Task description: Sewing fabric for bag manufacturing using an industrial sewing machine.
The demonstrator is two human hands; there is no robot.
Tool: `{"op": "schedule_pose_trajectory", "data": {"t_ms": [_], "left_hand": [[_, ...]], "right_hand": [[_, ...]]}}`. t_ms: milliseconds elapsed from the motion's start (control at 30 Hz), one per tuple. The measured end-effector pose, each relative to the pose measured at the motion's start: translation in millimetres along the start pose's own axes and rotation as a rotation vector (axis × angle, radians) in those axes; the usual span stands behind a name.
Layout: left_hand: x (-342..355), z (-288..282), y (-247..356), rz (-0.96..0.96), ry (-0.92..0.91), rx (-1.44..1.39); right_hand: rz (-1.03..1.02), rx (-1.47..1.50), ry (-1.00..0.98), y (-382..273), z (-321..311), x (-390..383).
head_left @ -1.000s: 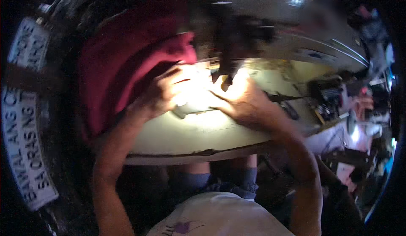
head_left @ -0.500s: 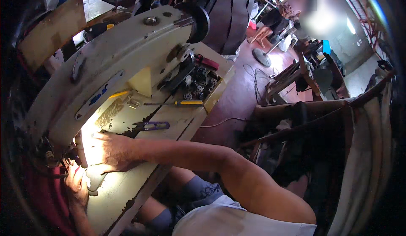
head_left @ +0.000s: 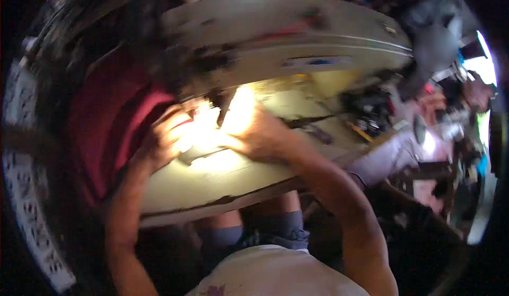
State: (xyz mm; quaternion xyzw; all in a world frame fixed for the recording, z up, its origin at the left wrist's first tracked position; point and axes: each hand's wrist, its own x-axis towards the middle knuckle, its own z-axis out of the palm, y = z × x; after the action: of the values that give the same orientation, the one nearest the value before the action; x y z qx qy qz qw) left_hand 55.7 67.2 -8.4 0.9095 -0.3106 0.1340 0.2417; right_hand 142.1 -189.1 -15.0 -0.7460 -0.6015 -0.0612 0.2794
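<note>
Left hand (head_left: 168, 134): fingers curled, grip unclear (overexposed) | right hand (head_left: 260, 136): thumb apart, hold unclear | both over counter (head_left: 177, 196) by sewing machine (head_left: 328, 44), maroon cloth (head_left: 108, 123) further left

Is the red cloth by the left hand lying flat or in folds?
In folds: the red cloth shows lighter ridges and dark creases beside the left hand; its far edge is too dark to tell.

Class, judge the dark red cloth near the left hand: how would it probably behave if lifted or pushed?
The dark red cloth would probably droop when lifted, given its soft, curving folds. Pushed, it might bunch rather than roll, since it spreads broad and loose beside the left hand.
</note>
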Motion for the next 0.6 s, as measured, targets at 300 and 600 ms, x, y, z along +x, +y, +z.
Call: {"op": "schedule_pose_trajectory", "data": {"t_ms": [300,600], "left_hand": [[12.1,-11.0,3.1,0.111,0.018,0.013],[6.8,-9.0,-3.3,0.12,0.063,0.02]], "right_hand": [[0.011,-0.05,0.006,1.7,8.0,7.7],[0.273,-0.272,0.007,-46.1,-152.1,-60.0]]}}
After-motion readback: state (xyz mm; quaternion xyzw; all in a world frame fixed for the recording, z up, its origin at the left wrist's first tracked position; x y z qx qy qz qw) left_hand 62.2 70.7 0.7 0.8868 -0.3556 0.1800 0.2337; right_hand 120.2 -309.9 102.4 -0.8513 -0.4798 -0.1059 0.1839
